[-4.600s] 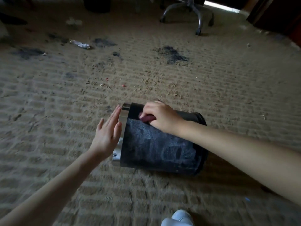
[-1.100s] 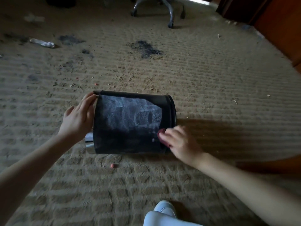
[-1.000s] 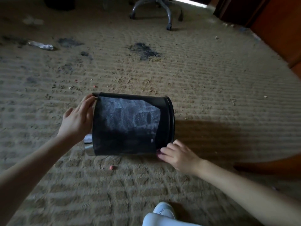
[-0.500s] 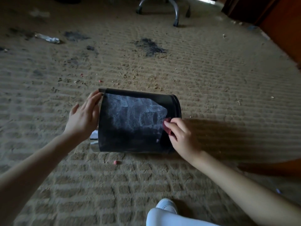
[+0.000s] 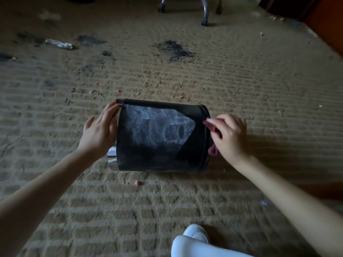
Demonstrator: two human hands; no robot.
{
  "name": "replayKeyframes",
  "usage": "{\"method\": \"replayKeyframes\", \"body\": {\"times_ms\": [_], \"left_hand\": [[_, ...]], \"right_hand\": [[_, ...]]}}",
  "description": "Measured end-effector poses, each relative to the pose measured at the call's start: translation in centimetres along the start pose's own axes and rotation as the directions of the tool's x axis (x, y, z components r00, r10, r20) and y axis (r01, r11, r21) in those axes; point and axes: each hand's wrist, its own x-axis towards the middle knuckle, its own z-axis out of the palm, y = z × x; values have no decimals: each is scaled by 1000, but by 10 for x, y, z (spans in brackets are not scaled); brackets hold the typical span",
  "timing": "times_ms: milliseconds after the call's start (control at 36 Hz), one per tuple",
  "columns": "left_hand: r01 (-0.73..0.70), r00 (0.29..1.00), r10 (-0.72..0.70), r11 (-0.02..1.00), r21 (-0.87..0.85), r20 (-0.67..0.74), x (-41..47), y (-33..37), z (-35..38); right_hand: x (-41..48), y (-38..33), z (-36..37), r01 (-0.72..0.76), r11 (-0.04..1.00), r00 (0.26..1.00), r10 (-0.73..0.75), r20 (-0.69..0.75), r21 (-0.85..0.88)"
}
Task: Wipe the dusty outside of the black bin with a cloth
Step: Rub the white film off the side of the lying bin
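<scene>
One wide, littered carpet (image 5: 241,80) carried everything. On it the black bin (image 5: 159,138) lay on its side, mouth toward the left, its upper flank grey with dust. It looked light, stiff and apt to roll, so bracing the rim seemed the sensible hold. The left hand (image 5: 98,130) rested there, fingers straight against the rim. The right hand (image 5: 228,134) pinched the small red cloth (image 5: 210,125) at the base end.

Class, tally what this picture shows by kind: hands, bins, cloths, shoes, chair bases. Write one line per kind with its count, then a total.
Hands: 2, the left hand and the right hand
Bins: 1, the black bin
Cloths: 1, the red cloth
Shoes: 1, the white shoe
Chair bases: 1, the chair base
Total: 6
</scene>
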Motion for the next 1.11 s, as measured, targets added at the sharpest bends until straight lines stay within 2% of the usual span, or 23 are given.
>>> {"method": "replayKeyframes", "body": {"times_ms": [56,194,278,333,389,444,500,611,694,861,917,944,1028,1056,1111], "left_hand": [[-5,1000,5,1000,4,-3,0,0,0],[-7,1000,7,1000,11,-9,-3,0,3],[-4,1000,4,1000,12,-14,-1,1,1],[3,1000,-2,1000,8,-16,0,3,1],[17,1000,-17,1000,2,-18,1,4,1],[25,999,-25,1000,0,-20,1,3,2],[20,1000,-20,1000,-6,-18,0,2,3],[6,1000,-7,1000,-13,-23,-2,1,3],[8,1000,-9,1000,-11,-24,-2,1,2],[-20,999,20,1000,0,-26,-6,-1,4],[-17,1000,17,1000,1,-26,-6,-2,4],[-12,1000,13,1000,4,-25,-5,-1,4],[-8,1000,8,1000,22,-16,-2,0,2],[-8,1000,8,1000,29,-13,-1,0,2],[-10,1000,10,999,34,-14,-2,-1,2]], "right_hand": [[-12,-9,13,-69,995,997,65,51,67],[-39,-53,22,-24,989,997,12,80,149],[-52,-79,31,161,969,975,-186,124,189],[-64,-91,41,307,930,911,-348,220,201],[-71,-92,46,372,906,867,-417,272,201],[-63,-84,38,346,913,885,-395,248,216],[-44,-71,22,295,934,932,-327,153,199],[2,-27,1,46,994,999,-47,8,100],[15,-12,7,-81,996,996,79,51,35],[-13,-51,22,-101,991,991,93,91,87],[-28,-72,24,-58,990,994,45,99,129],[-37,-84,27,6,988,991,-25,128,151],[-68,-114,44,254,950,905,-301,301,184],[-75,-117,48,287,939,882,-337,330,192],[-78,-112,46,256,941,899,-316,304,220]]}}
